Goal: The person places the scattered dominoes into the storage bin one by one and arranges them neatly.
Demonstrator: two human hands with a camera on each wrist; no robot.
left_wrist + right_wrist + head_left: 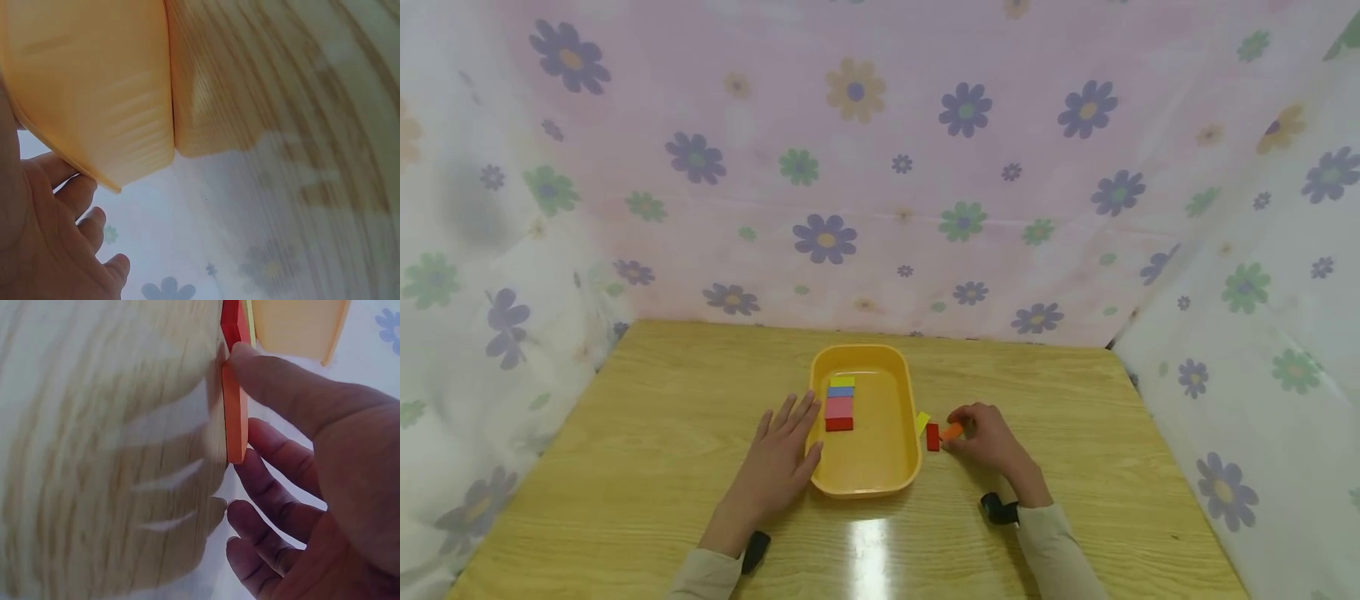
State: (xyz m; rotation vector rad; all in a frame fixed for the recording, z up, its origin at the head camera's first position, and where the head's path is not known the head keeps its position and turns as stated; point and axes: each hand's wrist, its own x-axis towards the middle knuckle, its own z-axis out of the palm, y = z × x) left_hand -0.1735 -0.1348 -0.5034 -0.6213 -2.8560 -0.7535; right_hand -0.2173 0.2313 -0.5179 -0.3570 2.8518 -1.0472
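Observation:
My left hand (778, 462) rests on the left rim of a yellow plastic tray (865, 486), its fingers spread and fairly straight. The left wrist view has the fingers (78, 195) at the tray's rim. Inside the tray, along its left side, lie a yellow block (842, 382), a blue block (840, 392), a pink block (839, 407) and a red block (839, 423) in a row. To the right of the tray, my right hand (988, 437) pinches an orange block (235, 419) between thumb and fingers, low at the tabletop.
Between the tray and my right hand, a loose red block (932, 437) and a yellow block (922, 423) lie on the wooden table (700, 375). Flower-patterned sheets (910, 183) enclose the table at the back and both sides.

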